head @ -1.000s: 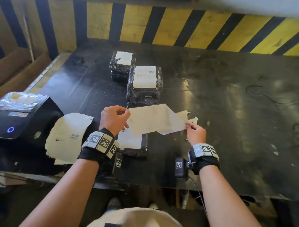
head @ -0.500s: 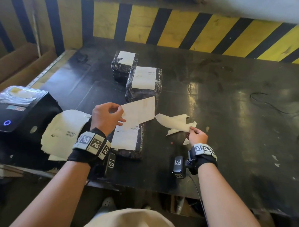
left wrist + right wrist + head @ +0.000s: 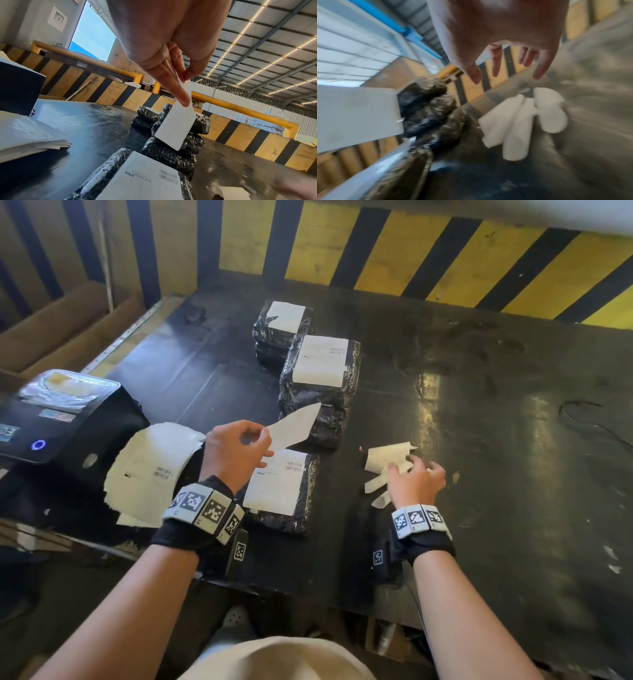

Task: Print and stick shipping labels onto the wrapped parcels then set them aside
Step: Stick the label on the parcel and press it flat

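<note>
My left hand (image 3: 236,450) pinches a peeled white label (image 3: 295,424) by one corner and holds it in the air; the left wrist view shows the label (image 3: 176,127) hanging from finger and thumb. Under it lies a black wrapped parcel (image 3: 308,494) with a label stuck on top. Two more labelled parcels, one (image 3: 318,378) behind it and one (image 3: 281,326) farther back, sit on the black table (image 3: 479,440). My right hand (image 3: 416,479) hovers with spread fingers over curled backing strips (image 3: 387,460), holding nothing.
A black label printer (image 3: 61,419) stands at the left edge, with a stack of printed labels (image 3: 150,470) beside it. A thin cable (image 3: 589,419) lies at the far right. A yellow and black striped barrier (image 3: 445,254) closes the back.
The label and its backing have come apart. My right hand dropped the backing onto the strips on the table and opened. My left hand keeps the label raised.
</note>
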